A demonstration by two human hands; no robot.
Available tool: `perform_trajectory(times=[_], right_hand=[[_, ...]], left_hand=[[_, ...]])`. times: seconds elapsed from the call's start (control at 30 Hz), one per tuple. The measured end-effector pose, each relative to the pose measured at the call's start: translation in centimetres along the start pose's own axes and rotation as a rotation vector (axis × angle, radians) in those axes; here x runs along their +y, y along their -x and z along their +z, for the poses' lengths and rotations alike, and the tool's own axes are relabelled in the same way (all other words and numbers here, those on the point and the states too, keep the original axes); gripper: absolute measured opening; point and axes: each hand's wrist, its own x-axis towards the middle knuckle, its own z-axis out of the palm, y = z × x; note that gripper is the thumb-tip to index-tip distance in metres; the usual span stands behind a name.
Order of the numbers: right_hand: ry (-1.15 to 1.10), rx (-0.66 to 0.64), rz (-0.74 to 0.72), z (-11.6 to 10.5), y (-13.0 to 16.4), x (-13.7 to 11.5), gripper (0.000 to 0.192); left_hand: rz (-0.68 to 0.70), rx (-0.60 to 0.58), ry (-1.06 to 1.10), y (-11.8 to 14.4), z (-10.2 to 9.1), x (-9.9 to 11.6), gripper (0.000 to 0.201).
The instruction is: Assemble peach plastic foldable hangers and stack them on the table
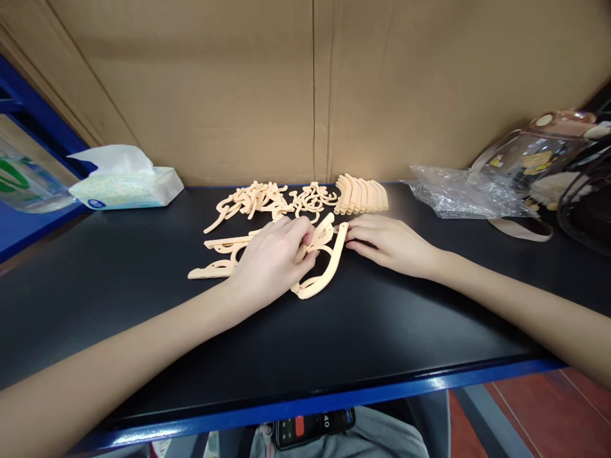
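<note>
My left hand [279,251] is closed, with thumb and fingers pinching a cream plastic folding hanger [326,233] just above the table. A long curved hanger arm [329,273] lies to the right of its fingers. My right hand [389,245] rests on the table at the upper end of that arm, its fingers loosely stretched; its fingertips are partly hidden, and whether they touch the arm is unclear. Under and left of my left hand lie more hangers [212,271], partly covered by it.
Behind my hands lie a heap of cream hanger parts [258,198], small hooks [312,198] and a row of curved arms [363,194]. A tissue pack [128,187] stands at left. Clear plastic wrap [461,191] and a transparent bag [529,156] are at right. A phone [315,427] lies below the table edge.
</note>
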Motion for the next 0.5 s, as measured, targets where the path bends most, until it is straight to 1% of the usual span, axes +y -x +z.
perform_trajectory(times=[0.07, 0.17, 0.27, 0.4, 0.5], right_hand=[[0.037, -0.010, 0.030, 0.0, -0.1, 0.4, 0.023], [0.107, 0.011, 0.079, -0.4, 0.0, 0.8, 0.020], [0.154, 0.011, 0.098, -0.7, 0.1, 1.0, 0.023], [0.161, -0.057, 0.102, -1.1, 0.4, 1.4, 0.027], [0.142, -0.095, 0.138, -1.5, 0.4, 1.8, 0.027]], left_hand=[[0.018, 0.001, -0.027, 0.0, 0.0, -0.1, 0.012], [0.080, -0.005, -0.054, 0.0, -0.2, -0.2, 0.015], [0.136, -0.021, -0.047, 0.1, -0.2, -0.5, 0.018], [0.161, -0.060, -0.062, 0.0, 0.0, -0.9, 0.019], [0.182, -0.053, -0.047, 0.0, 0.2, -1.1, 0.022]])
